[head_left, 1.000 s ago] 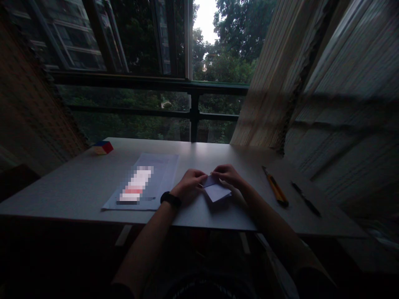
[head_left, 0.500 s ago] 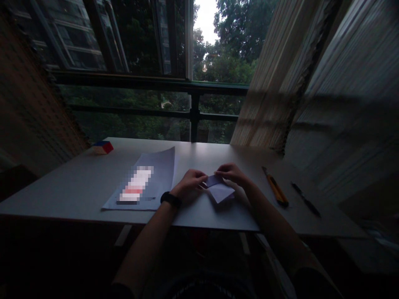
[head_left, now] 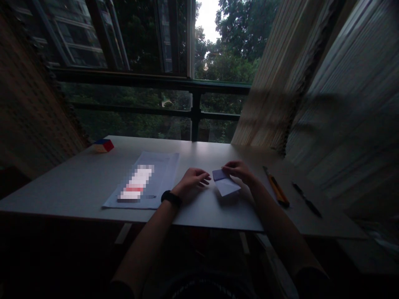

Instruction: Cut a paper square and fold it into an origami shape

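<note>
A small piece of folded white paper [head_left: 228, 187] is held just above the table's front half, with one flap standing out toward me. My right hand [head_left: 238, 171] pinches its upper right corner between thumb and fingers. To the left of the paper is my left hand [head_left: 195, 181], its fingers loosely bent and apart, with a small gap between them and the paper. Nothing shows in the left hand. A black band circles my left wrist.
On the white table [head_left: 75, 182] lie printed sheets [head_left: 165, 174] at left and a Rubik's cube [head_left: 104, 145] at the far left corner. A yellow utility knife [head_left: 277, 189] and a dark pen [head_left: 307, 200] lie right of my right arm. Curtains and a window stand behind.
My left hand has let go of the folded paper. My right hand has moved it slightly to the right. The raised far corner of the printed sheets now lies flatter.
</note>
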`<move>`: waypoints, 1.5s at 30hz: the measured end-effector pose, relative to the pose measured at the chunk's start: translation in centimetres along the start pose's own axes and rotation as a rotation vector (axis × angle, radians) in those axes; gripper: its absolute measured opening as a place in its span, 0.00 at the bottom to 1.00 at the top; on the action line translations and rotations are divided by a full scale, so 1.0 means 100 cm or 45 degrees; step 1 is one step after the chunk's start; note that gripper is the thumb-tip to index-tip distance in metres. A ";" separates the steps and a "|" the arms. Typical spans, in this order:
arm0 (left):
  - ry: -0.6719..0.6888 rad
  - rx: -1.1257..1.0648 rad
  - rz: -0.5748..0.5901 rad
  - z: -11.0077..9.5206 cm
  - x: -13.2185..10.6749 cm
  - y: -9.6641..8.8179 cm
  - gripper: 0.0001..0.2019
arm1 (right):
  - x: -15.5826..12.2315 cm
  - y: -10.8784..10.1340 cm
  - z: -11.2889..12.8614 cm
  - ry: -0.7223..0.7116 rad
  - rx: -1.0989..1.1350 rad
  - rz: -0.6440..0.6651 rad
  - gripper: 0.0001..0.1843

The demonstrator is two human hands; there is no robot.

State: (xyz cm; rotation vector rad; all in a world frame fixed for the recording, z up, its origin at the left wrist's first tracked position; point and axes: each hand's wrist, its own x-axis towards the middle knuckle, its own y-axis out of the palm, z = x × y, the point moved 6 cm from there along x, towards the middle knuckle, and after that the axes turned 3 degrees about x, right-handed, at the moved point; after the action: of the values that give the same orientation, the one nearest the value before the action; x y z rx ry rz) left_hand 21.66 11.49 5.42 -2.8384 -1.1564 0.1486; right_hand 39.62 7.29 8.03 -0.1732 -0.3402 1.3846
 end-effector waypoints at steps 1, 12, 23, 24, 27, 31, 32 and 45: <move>0.004 -0.033 -0.049 0.000 0.001 -0.002 0.19 | 0.000 0.001 0.000 0.004 0.014 -0.006 0.21; 0.221 0.245 -0.207 0.002 0.008 -0.014 0.20 | -0.009 0.047 0.010 0.003 0.095 0.343 0.22; 0.266 0.211 -0.356 -0.002 0.006 -0.018 0.20 | -0.010 0.041 0.011 0.023 0.115 0.451 0.19; 0.261 0.208 -0.356 -0.001 0.007 -0.019 0.20 | -0.010 0.040 0.012 0.019 0.105 0.450 0.19; 0.261 0.244 -0.350 0.000 0.008 -0.022 0.20 | -0.011 0.035 0.014 0.005 0.074 0.466 0.19; 0.250 0.221 -0.495 0.000 0.008 -0.035 0.20 | -0.011 0.026 0.013 0.013 0.038 0.457 0.18; 0.244 0.178 -0.549 0.000 0.007 -0.039 0.20 | -0.010 0.023 0.012 0.022 0.037 0.420 0.18; 0.154 -0.364 -0.373 0.006 0.008 -0.028 0.24 | -0.010 0.056 0.006 -0.150 0.252 0.682 0.30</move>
State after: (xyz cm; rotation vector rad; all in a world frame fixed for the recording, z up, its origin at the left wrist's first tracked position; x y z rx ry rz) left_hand 20.25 14.03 5.02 -2.8104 -1.6633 -0.2194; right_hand 34.04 7.27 6.68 -0.0165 -0.2607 1.9536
